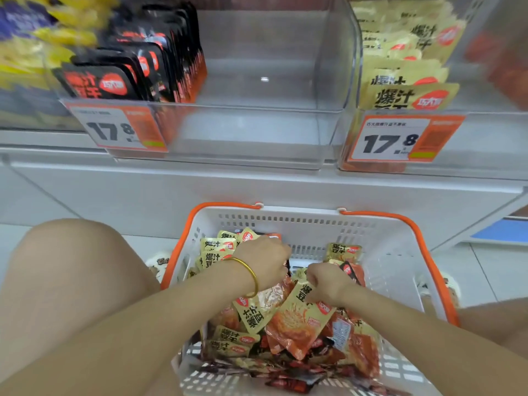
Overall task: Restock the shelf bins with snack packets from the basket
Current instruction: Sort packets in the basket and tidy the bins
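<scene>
A white basket with orange handles stands on the floor below the shelf, holding several yellow, orange and black snack packets. Both my hands reach down into the pile. My left hand, with a gold bangle on its wrist, has its fingers curled down among packets near the basket's middle. My right hand is curled over the top edge of a yellow-orange packet. Above, a clear shelf bin holds black packets on its left side and is bare on its right.
A second clear bin to the right is full of yellow packets. Orange price tags reading 17.8 hang on both bin fronts. My bare knee is at the left. White shelf fronts run behind the basket.
</scene>
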The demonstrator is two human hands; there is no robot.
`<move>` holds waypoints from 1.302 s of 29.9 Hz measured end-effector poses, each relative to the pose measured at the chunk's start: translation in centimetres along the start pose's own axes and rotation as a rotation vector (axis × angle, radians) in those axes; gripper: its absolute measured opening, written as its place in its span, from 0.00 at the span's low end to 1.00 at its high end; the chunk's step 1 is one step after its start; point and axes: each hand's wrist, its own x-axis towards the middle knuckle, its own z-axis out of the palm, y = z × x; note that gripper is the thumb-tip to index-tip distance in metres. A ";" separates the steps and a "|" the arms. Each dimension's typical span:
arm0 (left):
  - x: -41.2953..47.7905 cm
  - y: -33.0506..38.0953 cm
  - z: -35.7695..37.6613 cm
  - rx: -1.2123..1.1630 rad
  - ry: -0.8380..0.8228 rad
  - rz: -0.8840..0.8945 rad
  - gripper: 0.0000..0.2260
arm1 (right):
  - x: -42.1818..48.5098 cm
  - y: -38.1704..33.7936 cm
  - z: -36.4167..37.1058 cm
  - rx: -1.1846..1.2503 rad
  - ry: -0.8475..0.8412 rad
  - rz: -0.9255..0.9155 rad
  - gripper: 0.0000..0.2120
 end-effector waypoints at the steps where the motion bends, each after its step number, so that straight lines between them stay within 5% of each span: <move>1: 0.1 0.0 0.0 -0.017 -0.013 0.001 0.14 | -0.3 -0.3 -0.6 0.024 0.007 -0.037 0.17; 6: 0.1 0.9 -1.1 -0.332 -0.077 -0.002 0.16 | -3.6 -1.7 -6.2 0.358 0.027 -0.166 0.14; 12: -0.8 2.7 -7.3 -0.665 0.200 0.055 0.05 | -9.8 -0.6 -12.6 0.919 0.226 -0.113 0.10; 14: -1.4 3.7 -10.2 -0.827 0.288 0.087 0.06 | -12.3 0.4 -14.2 1.101 0.207 -0.146 0.17; 20: -2.0 7.5 -18.0 -0.933 0.484 0.230 0.06 | -19.4 2.6 -19.3 1.158 0.341 -0.313 0.17; 23: -0.9 7.9 -21.4 -0.708 0.844 0.249 0.04 | -20.9 4.3 -24.0 1.214 0.620 -0.292 0.08; 25: 0.5 7.5 -23.2 -0.459 0.943 0.208 0.05 | -20.4 5.4 -27.0 1.209 0.803 -0.234 0.06; 28: 3.1 7.1 -24.6 -0.075 0.791 0.110 0.14 | -16.7 6.3 -30.5 1.042 0.906 -0.083 0.08; 32: 5.6 6.6 -24.6 0.214 0.646 0.035 0.18 | -10.3 6.1 -32.5 0.774 0.817 0.104 0.18; 39: 6.4 6.2 -23.8 0.329 0.653 0.037 0.22 | -5.5 6.8 -32.9 0.592 0.894 0.278 0.19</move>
